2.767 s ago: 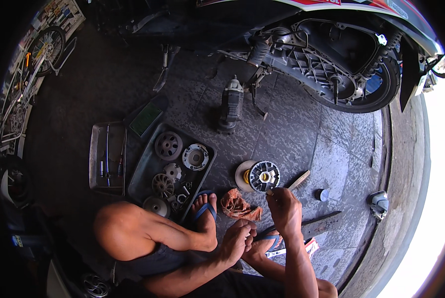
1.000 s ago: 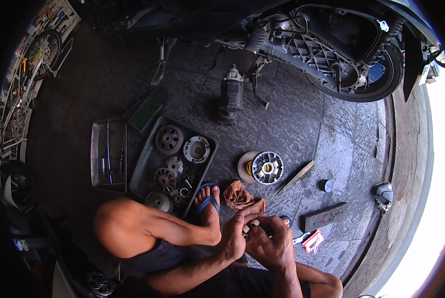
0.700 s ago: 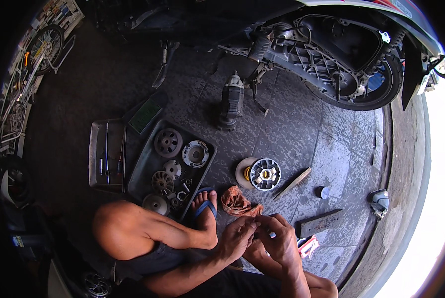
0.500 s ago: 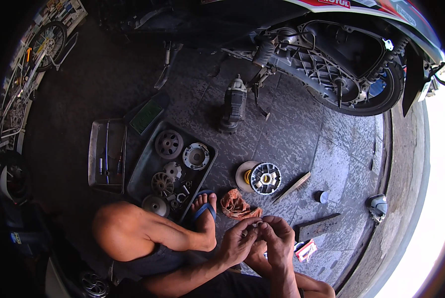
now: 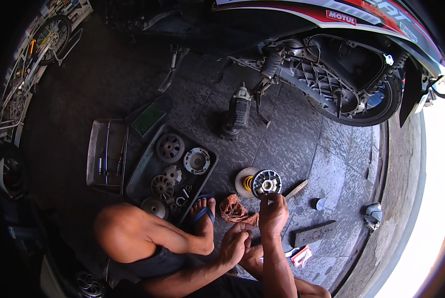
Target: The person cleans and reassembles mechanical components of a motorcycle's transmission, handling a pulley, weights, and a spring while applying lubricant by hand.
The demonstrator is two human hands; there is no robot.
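My right hand (image 5: 273,214) reaches forward to the near rim of a round metal variator housing (image 5: 266,176) with a spoked face. Its fingers are pinched together, and what they hold is hidden. Lower and to the left, my left hand (image 5: 236,243) stays near my lap with thumb and fingers closed; anything in them is too small to make out. Behind the housing's left side are a yellow spring (image 5: 248,183) and a tan disc (image 5: 241,176). A crumpled orange rag (image 5: 235,209) lies on the floor just beyond my left hand.
A dark tray (image 5: 138,174) of clutch and pulley parts stands left of my foot, beside a metal tool tray (image 5: 92,164). An impact wrench (image 5: 237,111) rests ahead, below the raised scooter (image 5: 327,74). On the right are a brush (image 5: 298,188), a small cup (image 5: 317,203) and a dark bar (image 5: 314,233).
My hands have parted. The right one has moved forward to the variator housing, while the left remains near my lap, slightly lower. The view has shifted a little.
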